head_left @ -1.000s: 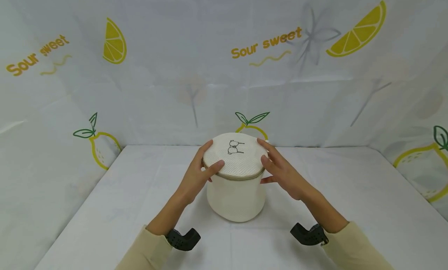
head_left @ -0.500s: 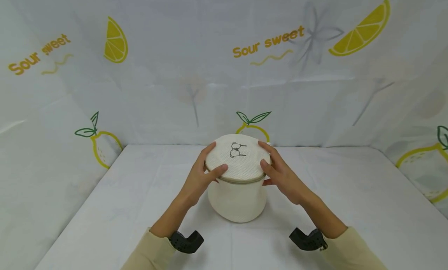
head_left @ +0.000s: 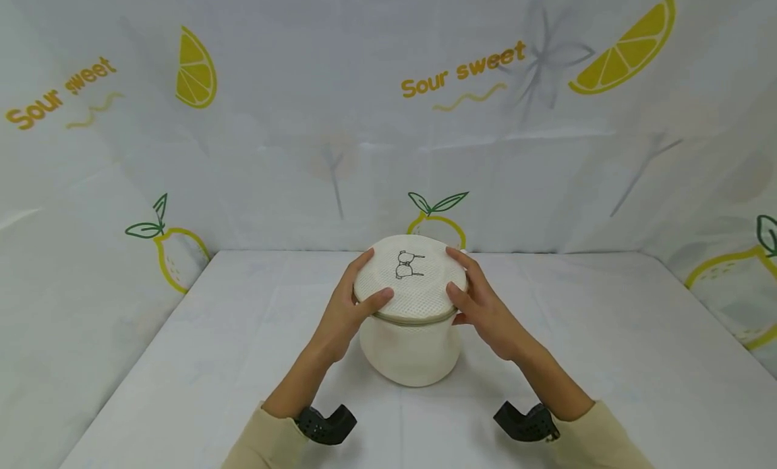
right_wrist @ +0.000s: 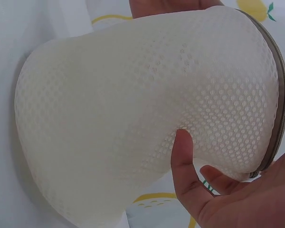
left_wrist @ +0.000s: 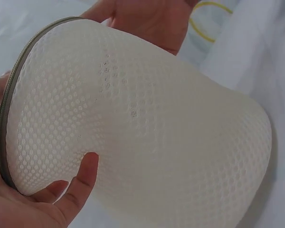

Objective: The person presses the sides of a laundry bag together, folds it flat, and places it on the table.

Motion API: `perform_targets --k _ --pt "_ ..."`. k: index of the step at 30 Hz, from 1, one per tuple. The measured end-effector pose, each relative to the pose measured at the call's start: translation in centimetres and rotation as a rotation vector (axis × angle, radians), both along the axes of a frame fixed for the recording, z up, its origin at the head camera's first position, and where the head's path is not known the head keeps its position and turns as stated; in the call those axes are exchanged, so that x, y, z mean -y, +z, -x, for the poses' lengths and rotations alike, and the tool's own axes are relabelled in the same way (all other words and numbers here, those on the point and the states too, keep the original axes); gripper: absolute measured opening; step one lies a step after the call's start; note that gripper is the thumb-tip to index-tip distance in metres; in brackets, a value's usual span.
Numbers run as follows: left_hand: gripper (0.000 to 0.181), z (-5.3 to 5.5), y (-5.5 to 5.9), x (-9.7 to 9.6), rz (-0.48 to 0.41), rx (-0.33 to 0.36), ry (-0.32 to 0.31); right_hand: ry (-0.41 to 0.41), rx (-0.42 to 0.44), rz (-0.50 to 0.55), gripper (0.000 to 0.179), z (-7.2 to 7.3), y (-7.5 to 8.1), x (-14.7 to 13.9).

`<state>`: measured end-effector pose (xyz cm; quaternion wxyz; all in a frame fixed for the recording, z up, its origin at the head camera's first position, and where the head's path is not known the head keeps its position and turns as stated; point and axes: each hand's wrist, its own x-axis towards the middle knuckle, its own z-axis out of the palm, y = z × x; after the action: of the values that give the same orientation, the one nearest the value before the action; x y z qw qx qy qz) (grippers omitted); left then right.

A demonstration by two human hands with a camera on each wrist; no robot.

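A white mesh laundry bag (head_left: 410,357), round like a drum, stands upright on the white-covered table. Its round lid (head_left: 425,293) carries a small black bra drawing and tilts towards me. A taupe zipper (left_wrist: 4,118) runs round the lid's edge. My left hand (head_left: 344,315) grips the rim at the left, thumb on top of the lid. On the opposite side my right hand (head_left: 490,320) holds the rim in the same way. Both wrist views show fingertips pressing into the mesh wall below the zipper, which dents there. The bag's inside is hidden.
The white tablecloth (head_left: 243,334) spreads out around the bag. Behind it hangs a white curtain (head_left: 291,118) printed with lemons and lettering. Each wrist wears a black camera mount (head_left: 328,425) just ahead of a beige sleeve (head_left: 270,438).
The lid has sunk slightly and tips more towards me, with both hands moving down along with it. The bag's wall looks shorter, and its base stays in place.
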<state>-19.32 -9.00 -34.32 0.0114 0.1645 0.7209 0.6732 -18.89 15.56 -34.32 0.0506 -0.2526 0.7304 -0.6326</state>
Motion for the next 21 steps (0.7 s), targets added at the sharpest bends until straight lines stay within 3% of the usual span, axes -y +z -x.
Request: perform_targets --k 21 --pt "0.076 -0.4 -1.5 -0.6 -0.107 -0.039 -0.010 0.006 0.020 0.015 0.059 0.0 -0.7 0.6"
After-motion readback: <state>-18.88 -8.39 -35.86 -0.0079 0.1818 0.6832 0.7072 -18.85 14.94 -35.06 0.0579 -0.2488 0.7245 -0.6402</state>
